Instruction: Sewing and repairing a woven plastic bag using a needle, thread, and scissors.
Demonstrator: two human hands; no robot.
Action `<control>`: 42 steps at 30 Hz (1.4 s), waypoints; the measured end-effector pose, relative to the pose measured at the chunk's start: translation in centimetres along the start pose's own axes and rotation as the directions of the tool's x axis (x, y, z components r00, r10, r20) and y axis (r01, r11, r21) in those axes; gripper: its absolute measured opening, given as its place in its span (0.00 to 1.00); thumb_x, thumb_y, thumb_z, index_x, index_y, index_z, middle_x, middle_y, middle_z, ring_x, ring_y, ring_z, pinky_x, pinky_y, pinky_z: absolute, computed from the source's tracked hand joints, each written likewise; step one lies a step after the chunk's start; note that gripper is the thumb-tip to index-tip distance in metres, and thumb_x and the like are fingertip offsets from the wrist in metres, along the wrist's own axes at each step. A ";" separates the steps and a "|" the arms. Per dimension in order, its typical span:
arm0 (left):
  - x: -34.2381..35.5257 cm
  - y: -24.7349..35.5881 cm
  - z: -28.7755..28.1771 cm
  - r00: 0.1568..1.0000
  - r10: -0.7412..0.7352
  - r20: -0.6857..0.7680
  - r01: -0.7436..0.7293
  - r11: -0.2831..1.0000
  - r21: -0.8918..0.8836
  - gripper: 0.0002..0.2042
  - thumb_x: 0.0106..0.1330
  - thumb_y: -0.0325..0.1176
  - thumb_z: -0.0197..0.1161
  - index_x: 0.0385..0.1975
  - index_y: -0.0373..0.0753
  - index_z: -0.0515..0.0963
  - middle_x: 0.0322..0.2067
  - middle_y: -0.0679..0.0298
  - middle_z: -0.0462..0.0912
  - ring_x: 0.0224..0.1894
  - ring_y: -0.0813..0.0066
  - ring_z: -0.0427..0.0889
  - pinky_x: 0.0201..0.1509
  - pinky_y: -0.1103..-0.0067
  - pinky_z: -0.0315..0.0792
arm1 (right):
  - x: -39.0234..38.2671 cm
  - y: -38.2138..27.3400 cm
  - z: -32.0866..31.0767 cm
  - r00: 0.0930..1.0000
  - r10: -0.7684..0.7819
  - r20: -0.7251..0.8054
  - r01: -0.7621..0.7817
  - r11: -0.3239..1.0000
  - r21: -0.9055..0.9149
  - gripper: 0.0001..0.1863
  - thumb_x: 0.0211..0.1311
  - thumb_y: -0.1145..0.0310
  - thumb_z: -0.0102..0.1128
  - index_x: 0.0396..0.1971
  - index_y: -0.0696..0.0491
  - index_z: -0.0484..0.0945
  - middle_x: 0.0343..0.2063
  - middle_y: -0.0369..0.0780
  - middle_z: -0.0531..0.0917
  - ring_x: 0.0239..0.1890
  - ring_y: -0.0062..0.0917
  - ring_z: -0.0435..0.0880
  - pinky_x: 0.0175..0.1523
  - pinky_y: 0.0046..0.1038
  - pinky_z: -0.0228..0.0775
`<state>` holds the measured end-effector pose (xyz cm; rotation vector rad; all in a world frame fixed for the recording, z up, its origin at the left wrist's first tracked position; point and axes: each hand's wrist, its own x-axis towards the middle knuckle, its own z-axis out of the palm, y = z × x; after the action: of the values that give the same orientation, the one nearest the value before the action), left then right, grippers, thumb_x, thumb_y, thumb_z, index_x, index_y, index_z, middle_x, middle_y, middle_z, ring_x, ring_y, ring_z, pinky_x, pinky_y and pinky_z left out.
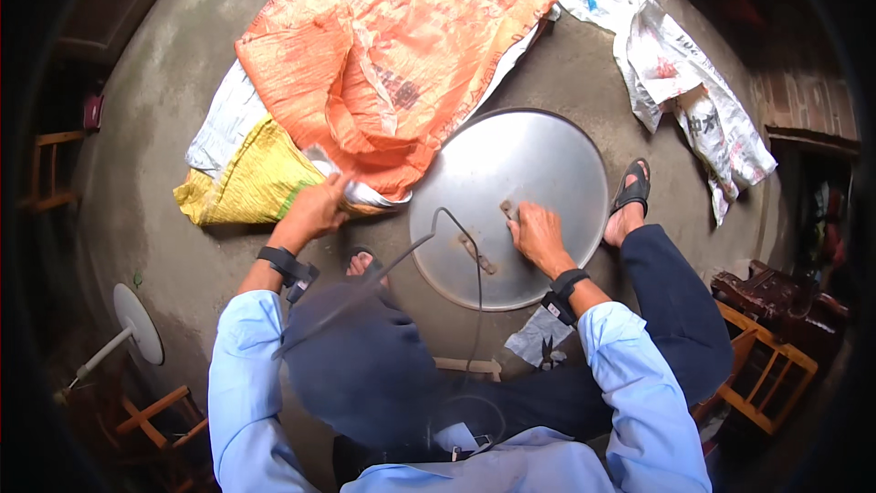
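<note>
A large round metal lid [557, 160] lies on the floor in front of me, between my feet. My right hand [540, 236] is over its middle, closed, with its fingers on a small metal bracket [509, 210]. A second, rust-stained bracket [475, 256] lies flat against the lid to the left of it. My left hand [315, 208] is at the near edge of the yellow woven sack [242, 183], fingers curled. What it holds, if anything, is blurred beside a pale edge. An orange woven sack [411, 27] is heaped just beyond, overlapping the lid's upper left rim.
A crumpled white woven sack [671, 64] stretches along the far right floor. Pliers [547, 352] rest on a pale scrap [526, 336] near my right forearm. A dark cable [480, 297] hangs across the view. Wooden furniture [766, 370] stands right, a round white object [139, 324] left.
</note>
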<state>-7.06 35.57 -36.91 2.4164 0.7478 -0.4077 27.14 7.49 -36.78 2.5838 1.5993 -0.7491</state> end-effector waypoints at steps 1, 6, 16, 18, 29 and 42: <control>-0.1 0.1 0.4 1.000 -0.005 -0.010 0.005 0.999 0.040 0.33 0.57 0.28 0.69 0.66 0.38 0.69 0.52 0.47 0.79 0.46 0.46 0.85 0.48 0.58 0.80 | 0.0 0.5 0.4 1.000 -0.017 0.007 0.017 1.000 0.003 0.14 0.60 0.65 0.70 0.34 0.59 0.77 0.34 0.55 0.84 0.39 0.54 0.84 0.44 0.50 0.76; -2.6 -1.8 3.5 0.996 -0.036 -0.079 0.048 0.985 0.163 0.16 0.62 0.27 0.60 0.52 0.38 0.75 0.40 0.51 0.83 0.39 0.48 0.87 0.40 0.58 0.80 | 0.7 2.0 -0.1 0.995 -0.100 -0.030 0.102 0.990 0.102 0.13 0.58 0.65 0.71 0.31 0.59 0.78 0.28 0.55 0.83 0.34 0.55 0.84 0.41 0.50 0.76; -15.0 -12.3 8.1 0.801 -0.499 -0.332 0.569 0.807 0.160 0.13 0.63 0.25 0.58 0.48 0.39 0.79 0.41 0.50 0.83 0.38 0.45 0.87 0.41 0.54 0.79 | 4.8 2.6 -7.3 0.986 -0.055 -0.160 0.080 0.984 0.158 0.12 0.56 0.65 0.70 0.32 0.59 0.82 0.27 0.53 0.85 0.32 0.49 0.88 0.39 0.44 0.80; -18.5 -14.6 9.2 0.745 -0.610 -0.271 0.655 0.746 0.120 0.13 0.61 0.25 0.62 0.46 0.38 0.78 0.46 0.47 0.82 0.43 0.44 0.87 0.45 0.53 0.79 | 4.6 3.5 -9.4 0.958 -0.083 -0.274 0.125 0.983 0.138 0.11 0.56 0.66 0.70 0.32 0.59 0.82 0.24 0.49 0.85 0.28 0.42 0.88 0.37 0.39 0.80; -19.4 -10.2 13.7 0.740 -0.663 -0.113 0.570 0.708 -0.416 0.25 0.66 0.35 0.68 0.61 0.35 0.75 0.54 0.45 0.84 0.54 0.48 0.85 0.57 0.61 0.78 | 4.1 7.7 -25.9 0.877 0.023 -0.480 -0.055 0.997 -0.053 0.14 0.60 0.63 0.69 0.25 0.60 0.83 0.18 0.41 0.85 0.21 0.24 0.86 0.32 0.29 0.78; -14.8 -6.9 13.3 0.814 -0.409 -0.414 0.262 0.893 -0.366 0.35 0.66 0.29 0.66 0.74 0.43 0.62 0.49 0.41 0.83 0.48 0.45 0.85 0.54 0.58 0.77 | 8.8 18.4 -17.4 0.855 0.506 -0.117 -0.442 0.827 0.346 0.14 0.60 0.72 0.65 0.25 0.72 0.79 0.22 0.49 0.85 0.21 0.33 0.89 0.23 0.32 0.84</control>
<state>-24.46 26.05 -43.95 2.1072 1.3702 0.1874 52.66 10.55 -29.28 3.1827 0.8258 -0.7493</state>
